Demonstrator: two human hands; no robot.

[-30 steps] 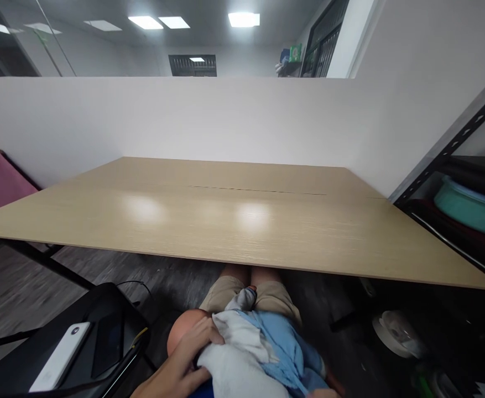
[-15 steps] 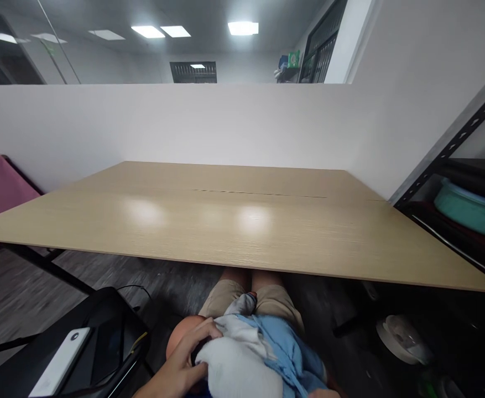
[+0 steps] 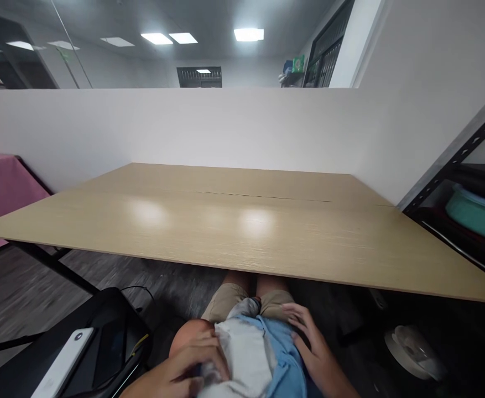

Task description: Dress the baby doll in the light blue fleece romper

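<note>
On my lap lies a bundle of fabric: a white cloth [image 3: 244, 354], a light blue cloth [image 3: 287, 367] on its right, and a greyish piece [image 3: 244, 307] at the far end. My left hand [image 3: 194, 356] has its fingers curled into the white cloth's left side; blur hides part of the grip. Just beyond that hand is a smooth orange-brown rounded thing [image 3: 190, 330], its kind unclear. My right hand [image 3: 311, 345] hovers at the right edge of the blue cloth, fingers apart and holding nothing; whether it touches the fabric I cannot tell.
A wide wooden table [image 3: 209, 226] stands ahead, its front edge over my knees. At left, a black chair [image 3: 121, 309] carries a white phone-like device [image 3: 66, 362] and a dark flat one [image 3: 109, 354]. A metal shelf [image 3: 453, 160] with a teal basin [image 3: 476, 213] is at right.
My right hand has come up into view from the bottom edge, beside the blue cloth. My left hand has shifted slightly and curled lower over the white cloth. The view has tilted slightly.
</note>
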